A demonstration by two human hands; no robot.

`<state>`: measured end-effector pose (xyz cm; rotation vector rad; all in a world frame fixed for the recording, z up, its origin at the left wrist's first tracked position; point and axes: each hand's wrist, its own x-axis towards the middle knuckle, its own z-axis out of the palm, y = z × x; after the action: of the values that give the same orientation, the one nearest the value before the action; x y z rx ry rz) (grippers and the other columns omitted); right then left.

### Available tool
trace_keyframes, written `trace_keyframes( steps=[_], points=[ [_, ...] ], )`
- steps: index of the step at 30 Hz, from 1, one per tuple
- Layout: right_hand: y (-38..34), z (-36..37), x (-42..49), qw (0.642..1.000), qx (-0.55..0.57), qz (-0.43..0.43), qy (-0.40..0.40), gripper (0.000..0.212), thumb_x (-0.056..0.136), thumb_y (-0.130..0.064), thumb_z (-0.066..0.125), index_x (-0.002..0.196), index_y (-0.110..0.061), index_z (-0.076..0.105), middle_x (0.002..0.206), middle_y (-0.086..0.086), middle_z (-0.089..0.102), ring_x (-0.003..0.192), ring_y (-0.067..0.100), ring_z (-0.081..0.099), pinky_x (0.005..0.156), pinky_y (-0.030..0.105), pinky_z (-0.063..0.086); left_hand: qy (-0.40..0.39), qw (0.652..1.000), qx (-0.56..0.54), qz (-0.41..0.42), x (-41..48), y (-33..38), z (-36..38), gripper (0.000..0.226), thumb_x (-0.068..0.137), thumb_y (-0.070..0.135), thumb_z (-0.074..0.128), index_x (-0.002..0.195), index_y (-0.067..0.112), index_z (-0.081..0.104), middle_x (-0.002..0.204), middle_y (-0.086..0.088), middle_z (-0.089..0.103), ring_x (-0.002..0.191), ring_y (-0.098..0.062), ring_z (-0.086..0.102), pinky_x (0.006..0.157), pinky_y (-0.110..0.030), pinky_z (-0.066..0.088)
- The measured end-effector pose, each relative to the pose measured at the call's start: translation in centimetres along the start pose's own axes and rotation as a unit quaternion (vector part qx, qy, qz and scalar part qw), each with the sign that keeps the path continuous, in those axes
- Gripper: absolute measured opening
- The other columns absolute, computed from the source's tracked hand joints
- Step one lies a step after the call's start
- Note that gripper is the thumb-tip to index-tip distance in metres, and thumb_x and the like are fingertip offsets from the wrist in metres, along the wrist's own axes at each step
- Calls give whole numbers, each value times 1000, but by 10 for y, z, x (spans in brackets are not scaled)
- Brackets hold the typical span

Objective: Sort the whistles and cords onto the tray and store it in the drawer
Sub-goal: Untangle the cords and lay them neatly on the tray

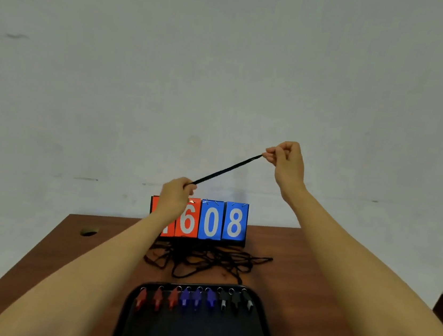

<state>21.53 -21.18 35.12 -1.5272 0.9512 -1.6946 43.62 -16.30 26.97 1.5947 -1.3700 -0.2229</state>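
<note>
A black cord (227, 169) is stretched taut in the air above the table. My left hand (174, 199) pinches its lower end and my right hand (285, 161) pinches its upper end, higher and to the right. A tangle of black cords (203, 260) lies on the table behind the black tray (194, 332). Along the tray's far edge stands a row of whistles: three red (157, 298), three blue (197, 297) and three black (236, 299).
A flip scoreboard (212, 221) with orange and blue number cards stands at the back of the brown wooden table (64, 254), against a pale wall. A cable hole (89, 232) sits at the table's left rear. The table's right edge runs close to my right arm.
</note>
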Motion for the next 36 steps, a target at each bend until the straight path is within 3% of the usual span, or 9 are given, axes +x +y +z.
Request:
trace_keyframes(
  steps=[5,11,14,16,20,24,27,30,36],
  points=[
    [-5,-22,-11,999,-34,33,24,26,97,-4,33,80,-21,44,80,2,60,64,14,58,62,23,53,19,995,94,33,-10,-1,-32,29,99,16,42,111,3,66,104,-14,68,86,-24,59,72,-27,41],
    [-1,-41,-34,998,-15,63,22,10,91,0,54,89,-8,60,78,8,67,65,16,67,68,16,57,7,989,149,24,-38,-19,-55,30,99,16,42,111,2,66,109,-16,67,98,-30,61,78,-33,44],
    [12,-52,-47,994,-83,67,9,13,91,0,55,98,-2,65,83,12,67,63,16,66,65,13,56,-25,980,195,15,-58,-31,-63,30,99,19,42,106,4,66,105,-14,68,95,-28,62,74,-33,45],
    [24,-57,-58,984,-169,63,-4,14,91,-3,54,99,-1,66,86,13,68,64,16,64,67,22,55,-49,973,226,17,-71,-39,-66,29,100,21,42,109,8,66,107,-11,68,94,-27,61,76,-35,47],
    [58,-75,-80,951,-298,71,-49,13,90,-9,56,95,-8,68,90,11,72,80,20,66,81,36,54,-105,958,267,11,-98,-57,-69,28,100,20,42,118,13,62,109,-7,68,68,-17,53,61,-29,41],
    [88,-98,-107,908,-401,92,-75,11,91,-16,57,90,-18,68,96,7,72,91,25,66,78,37,53,-143,938,317,4,-118,-87,-70,29,99,25,44,121,15,61,115,-7,67,101,-25,61,83,-37,49],
    [109,-113,-132,863,-487,85,-103,15,94,-17,54,98,-16,69,102,7,72,96,27,65,73,34,51,-160,906,392,4,-132,-104,-63,33,101,25,37,126,21,58,125,-5,61,118,-27,50,97,-41,38],
    [128,-123,-157,812,-563,64,-142,19,97,-16,50,107,-16,66,106,7,71,96,28,66,70,32,49,-166,888,428,-10,-148,-116,-54,34,102,22,33,124,28,58,123,-1,61,118,-24,44,95,-39,30],
    [155,-132,-188,722,-657,19,-216,27,97,-6,42,112,-17,61,101,6,72,89,29,66,73,33,48,-158,923,340,-87,-176,-137,-45,16,97,29,46,99,20,59,99,-4,71,101,-27,61,93,-38,35]
  ],
)
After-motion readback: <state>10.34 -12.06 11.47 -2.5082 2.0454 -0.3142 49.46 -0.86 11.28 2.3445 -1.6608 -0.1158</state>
